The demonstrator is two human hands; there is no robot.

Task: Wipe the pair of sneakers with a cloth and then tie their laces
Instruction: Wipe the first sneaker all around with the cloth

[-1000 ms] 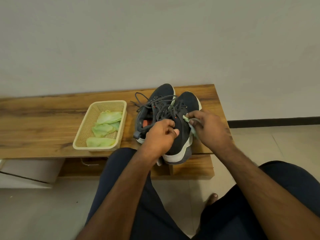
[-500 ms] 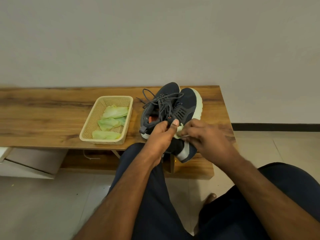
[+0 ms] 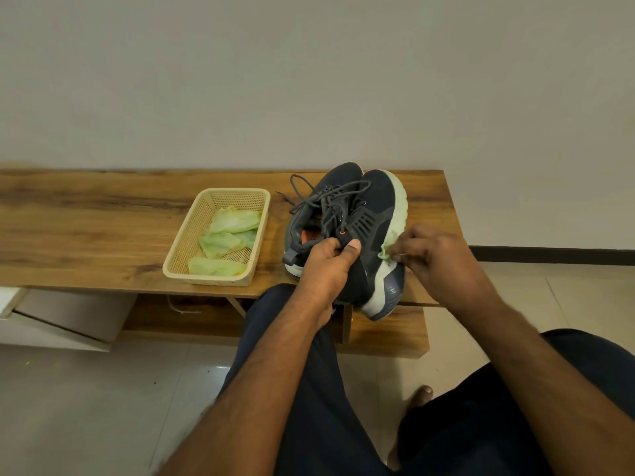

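Observation:
Two dark grey sneakers with pale soles sit side by side on the wooden bench [image 3: 103,218]. My left hand [image 3: 326,266] grips the collar of the right sneaker [image 3: 374,218], which is tilted onto its side with its heel over the bench's front edge. My right hand [image 3: 436,259] pinches a small pale green cloth [image 3: 386,252] against that sneaker's sole edge. The left sneaker [image 3: 302,221] lies behind, its orange lining showing. Loose grey laces [image 3: 326,197] spread over both.
A beige woven basket [image 3: 178,255] with several pale green cloths stands on the bench left of the sneakers. A white wall rises behind the bench. My knees in dark trousers and a bare foot [image 3: 419,395] are over the tiled floor below.
My right hand slid with the cloth from the sneaker's upper side down and right to the sole edge. The sneaker has rolled further onto its side. My left hand kept its hold.

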